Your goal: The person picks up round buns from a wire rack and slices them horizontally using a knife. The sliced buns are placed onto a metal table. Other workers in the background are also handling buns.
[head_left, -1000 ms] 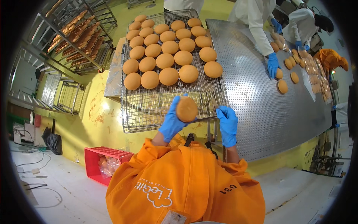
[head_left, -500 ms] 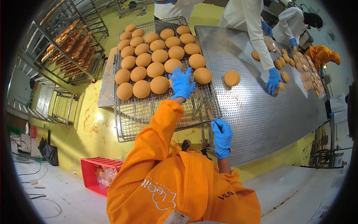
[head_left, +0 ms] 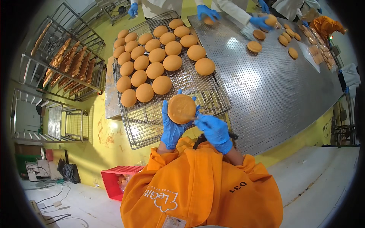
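My left hand point(head_left: 173, 127), in a blue glove, holds up a round golden-brown bun point(head_left: 181, 109) with its flat face towards me. My right hand point(head_left: 213, 131), gloved the same way, is closed close beside the bun's lower right edge. A thin blurred thing sticks out from its fingers against the bun; its kind cannot be made out. Just beyond my hands, rows of domed buns point(head_left: 155, 70) cover much of a wire rack point(head_left: 142, 131), whose near part shows bare mesh.
A perforated metal table point(head_left: 258, 102) stands at the right, with several loose buns point(head_left: 254, 47) and bagged ones at its far end. Gloved co-workers point(head_left: 232, 13) work along its far side. A red crate point(head_left: 111, 186) sits at lower left, wheeled racks point(head_left: 62, 64) beyond.
My left hand has taken a bun off the rack and drawn it back towards me. My right hand has moved left to the bun. Co-workers' hands and buns on the table have shifted.
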`<move>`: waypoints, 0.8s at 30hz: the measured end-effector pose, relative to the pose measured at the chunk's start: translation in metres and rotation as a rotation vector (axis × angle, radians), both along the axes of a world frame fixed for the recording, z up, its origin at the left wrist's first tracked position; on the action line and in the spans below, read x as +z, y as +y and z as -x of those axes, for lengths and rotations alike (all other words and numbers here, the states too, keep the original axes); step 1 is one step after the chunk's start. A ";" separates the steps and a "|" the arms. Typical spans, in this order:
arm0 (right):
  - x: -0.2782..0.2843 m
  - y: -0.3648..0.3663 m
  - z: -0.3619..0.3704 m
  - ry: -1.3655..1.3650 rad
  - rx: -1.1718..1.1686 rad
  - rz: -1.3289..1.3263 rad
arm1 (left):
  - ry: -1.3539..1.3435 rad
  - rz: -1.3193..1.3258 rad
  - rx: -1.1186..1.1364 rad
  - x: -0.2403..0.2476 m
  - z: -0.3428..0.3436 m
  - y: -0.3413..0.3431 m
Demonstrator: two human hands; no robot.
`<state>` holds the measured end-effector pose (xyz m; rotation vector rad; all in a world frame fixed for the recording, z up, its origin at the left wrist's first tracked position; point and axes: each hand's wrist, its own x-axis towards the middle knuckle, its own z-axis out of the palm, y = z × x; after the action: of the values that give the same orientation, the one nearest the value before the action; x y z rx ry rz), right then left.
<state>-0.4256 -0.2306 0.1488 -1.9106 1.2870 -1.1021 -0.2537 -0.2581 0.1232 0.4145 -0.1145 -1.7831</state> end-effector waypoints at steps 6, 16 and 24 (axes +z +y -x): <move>-0.023 -0.026 -0.004 -0.025 -0.031 -0.017 | -0.133 0.037 0.064 -0.003 0.002 0.022; -0.028 -0.030 0.003 0.026 -0.143 -0.146 | 0.226 -0.117 -0.089 -0.011 0.001 0.031; -0.058 -0.013 0.048 0.115 -0.286 -0.216 | 0.028 -0.360 -0.143 -0.021 0.014 0.011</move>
<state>-0.4738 -0.2434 0.0908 -1.6863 1.7114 -0.9519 -0.2677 -0.2470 0.1026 0.6507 0.2048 -1.9546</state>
